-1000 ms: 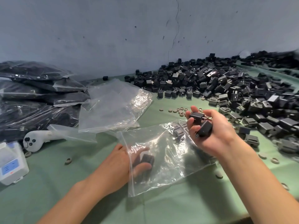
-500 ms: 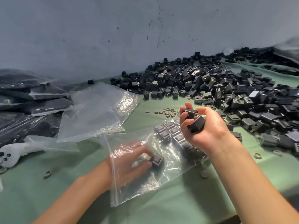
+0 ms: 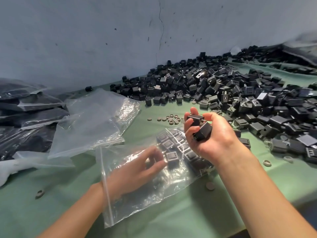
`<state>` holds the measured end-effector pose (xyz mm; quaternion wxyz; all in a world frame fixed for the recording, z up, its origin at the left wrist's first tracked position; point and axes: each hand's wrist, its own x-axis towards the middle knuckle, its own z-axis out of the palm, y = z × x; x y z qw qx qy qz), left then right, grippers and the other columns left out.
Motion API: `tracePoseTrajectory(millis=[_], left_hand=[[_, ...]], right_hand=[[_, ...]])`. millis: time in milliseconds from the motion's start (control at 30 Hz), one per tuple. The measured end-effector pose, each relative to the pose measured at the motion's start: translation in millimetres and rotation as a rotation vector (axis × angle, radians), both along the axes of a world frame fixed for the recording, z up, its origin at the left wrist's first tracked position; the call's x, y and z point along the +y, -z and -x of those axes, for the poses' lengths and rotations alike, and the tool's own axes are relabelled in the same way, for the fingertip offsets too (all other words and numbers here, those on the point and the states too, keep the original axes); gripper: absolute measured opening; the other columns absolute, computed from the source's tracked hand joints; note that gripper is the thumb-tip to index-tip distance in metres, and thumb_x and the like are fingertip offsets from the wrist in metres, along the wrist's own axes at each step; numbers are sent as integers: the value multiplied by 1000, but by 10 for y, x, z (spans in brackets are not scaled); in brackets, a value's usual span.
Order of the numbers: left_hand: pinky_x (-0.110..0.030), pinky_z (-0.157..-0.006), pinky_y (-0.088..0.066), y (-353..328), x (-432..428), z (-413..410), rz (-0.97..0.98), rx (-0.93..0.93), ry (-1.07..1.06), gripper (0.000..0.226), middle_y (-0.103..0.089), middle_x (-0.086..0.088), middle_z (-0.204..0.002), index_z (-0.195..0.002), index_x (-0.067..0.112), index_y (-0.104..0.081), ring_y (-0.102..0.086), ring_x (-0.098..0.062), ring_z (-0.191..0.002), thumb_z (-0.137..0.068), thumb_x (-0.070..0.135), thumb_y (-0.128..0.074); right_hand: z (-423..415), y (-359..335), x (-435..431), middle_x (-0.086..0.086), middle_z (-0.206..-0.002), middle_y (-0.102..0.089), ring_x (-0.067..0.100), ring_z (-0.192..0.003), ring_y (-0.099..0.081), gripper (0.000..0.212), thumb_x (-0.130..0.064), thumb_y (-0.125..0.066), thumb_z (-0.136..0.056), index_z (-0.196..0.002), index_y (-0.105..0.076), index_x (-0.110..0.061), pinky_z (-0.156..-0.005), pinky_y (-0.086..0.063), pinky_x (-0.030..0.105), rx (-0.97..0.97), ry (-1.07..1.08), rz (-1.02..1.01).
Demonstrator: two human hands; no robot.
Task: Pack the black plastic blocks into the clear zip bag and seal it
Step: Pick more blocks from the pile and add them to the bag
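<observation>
Holding: right hand (image 3: 217,140), fingers clamped on two blocks (image 3: 203,133), over the bag's 1 o'clock corner.
Left hand (image 3: 137,170): inside bag (image 3: 145,208), fingers blurred beside a block (image 3: 171,158); grip, can't tell.
Bag: flat on desk (image 3: 197,224), centre.
Pile (image 3: 231,93): 1 o'clock.

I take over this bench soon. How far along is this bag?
Done: several blocks lie in rows inside the clear zip bag. In hand: the left hand is inside the bag at another block, its grip blurred; the right hand holds two more blocks above. Left: those blocks, more from the pile perhaps, then sealing the open bag.
</observation>
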<state>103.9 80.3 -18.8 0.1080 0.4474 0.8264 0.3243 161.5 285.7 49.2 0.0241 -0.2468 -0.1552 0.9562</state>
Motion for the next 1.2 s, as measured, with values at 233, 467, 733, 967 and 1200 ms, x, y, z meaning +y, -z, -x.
tracePoseTrajectory(millis=[233,467,733,967,1200], left_hand=[[-8,-75,-49,-41,33,4,145,121,149,36,-52,12,-117,-131,37,-59,-57,2,-87,-101,47,-43],[-2,-60,-42,-67,28,-102,83,125,154,41,-55,35,-87,-140,44,-42,-55,12,-68,-103,29,-50],[-31,-75,-52,-124,-780,-18,-12,310,-253,34,-68,14,-85,-80,35,-70,-64,-7,-82,-84,3,-59],[-25,-48,-39,-318,-970,-246,-469,169,-694,27,-66,10,-72,-79,34,-68,-53,-7,-55,-79,16,-48],[-18,-69,-46,-271,-655,-622,-290,290,-452,45,-58,16,-103,-124,49,-45,-60,-10,-87,-82,55,-61]], right_hand=[[12,1,17,11,-79,-68,14,-51,-56,32,-23,-42,-97,-96,-71,-11,-35,-42,18,-9,11,7],[21,23,52,11,-82,-67,15,-51,-58,29,-24,-45,-95,-97,-70,-10,-38,-45,18,-21,31,-4],[49,12,-109,15,-92,-63,16,-56,-60,22,-9,-51,-86,-107,-58,-10,-37,-42,18,-7,-34,-145],[13,69,-579,4,-103,-77,14,-56,-62,33,-43,-59,-97,-109,-61,-12,-41,-42,23,219,-394,-804],[-94,214,-1061,0,-85,-70,14,-55,-59,61,-72,-47,-90,-102,-68,-15,-41,-41,24,363,-586,-1313]])
